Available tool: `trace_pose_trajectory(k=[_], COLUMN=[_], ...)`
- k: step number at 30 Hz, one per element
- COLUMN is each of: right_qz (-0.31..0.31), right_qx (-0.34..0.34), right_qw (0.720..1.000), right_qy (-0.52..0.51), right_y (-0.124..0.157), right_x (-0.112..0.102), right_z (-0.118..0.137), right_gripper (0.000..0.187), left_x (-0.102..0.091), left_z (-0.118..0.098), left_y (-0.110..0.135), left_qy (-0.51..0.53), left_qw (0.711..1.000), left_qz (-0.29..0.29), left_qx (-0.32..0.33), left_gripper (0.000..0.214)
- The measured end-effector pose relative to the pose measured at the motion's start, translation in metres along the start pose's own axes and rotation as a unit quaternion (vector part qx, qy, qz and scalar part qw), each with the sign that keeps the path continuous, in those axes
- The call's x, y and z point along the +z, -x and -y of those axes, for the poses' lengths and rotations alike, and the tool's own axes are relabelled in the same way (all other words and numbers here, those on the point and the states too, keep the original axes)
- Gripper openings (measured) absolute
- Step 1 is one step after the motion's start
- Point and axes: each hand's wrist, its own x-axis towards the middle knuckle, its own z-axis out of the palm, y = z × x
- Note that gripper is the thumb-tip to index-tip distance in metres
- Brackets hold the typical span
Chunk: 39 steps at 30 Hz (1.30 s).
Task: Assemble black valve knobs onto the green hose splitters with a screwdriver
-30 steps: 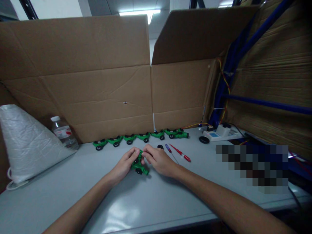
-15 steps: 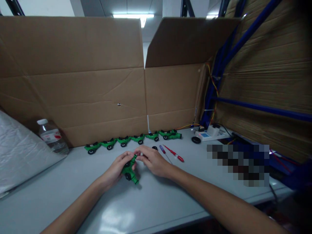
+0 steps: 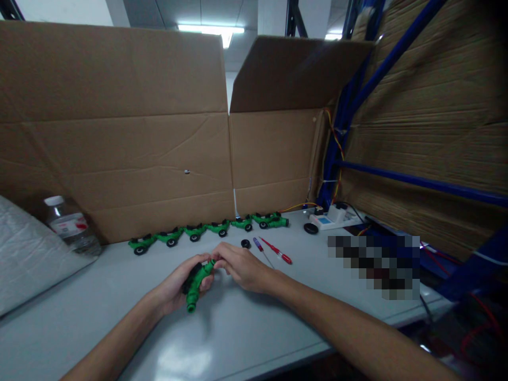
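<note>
A small green toy car with black wheels (image 3: 195,284) is held just above the grey table (image 3: 119,328), tilted nose-down. My left hand (image 3: 178,286) wraps round its body from the left. My right hand (image 3: 238,267) pinches its upper end with the fingertips. A row of several finished green toy cars (image 3: 206,230) stands along the foot of the cardboard wall. A loose black wheel (image 3: 245,244) lies just behind my right hand.
Two small screwdrivers, one blue-handled (image 3: 260,247) and one red-handled (image 3: 280,253), lie right of my hands. A water bottle (image 3: 71,227) and a white plastic bag (image 3: 27,254) sit at the left. A white device with wires (image 3: 329,217) and another black wheel (image 3: 310,228) sit back right.
The green car has been turned in my hands from lying across to pointing nose-down, and my left hand has closed more fully round it. The camera has swung slightly to the right.
</note>
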Motion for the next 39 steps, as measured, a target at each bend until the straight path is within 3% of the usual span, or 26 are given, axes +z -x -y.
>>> trace_pose_trajectory(k=[6,12,14,18,23,31,39], right_qz=[0.022,0.023,0.018,0.011,0.025,0.083,0.101], right_qx=[-0.003,0.016,0.035,0.097,0.168,0.142,0.088], right_qw=[0.998,0.99,0.978,0.932,0.896,0.913,0.945], right_qy=[0.053,0.135,0.205,0.348,0.409,0.373,0.3], right_y=[0.002,0.0,0.0,0.004,0.011,0.013,0.014], right_x=[-0.004,-0.014,-0.019,-0.034,-0.053,-0.052,-0.046], right_z=[0.002,-0.005,-0.012,-0.034,-0.055,-0.057,-0.068], right_gripper=[0.012,0.019,0.019,0.019,0.026,0.023,0.015], left_x=[-0.003,-0.003,-0.004,-0.007,-0.009,-0.008,-0.015], left_z=[0.0,0.001,0.001,0.0,0.002,0.003,0.008], left_y=[0.0,-0.004,-0.006,-0.009,-0.013,-0.017,-0.02], left_qy=[0.012,-0.062,-0.086,-0.114,-0.12,-0.105,-0.12], left_qw=[0.999,0.993,0.986,0.979,0.972,0.967,0.962], left_qz=[0.007,-0.051,-0.074,-0.102,-0.128,-0.165,-0.172], left_qx=[-0.037,0.09,0.126,0.137,0.154,0.164,0.176], left_gripper=[0.04,0.042,0.043,0.05,0.051,0.053,0.052])
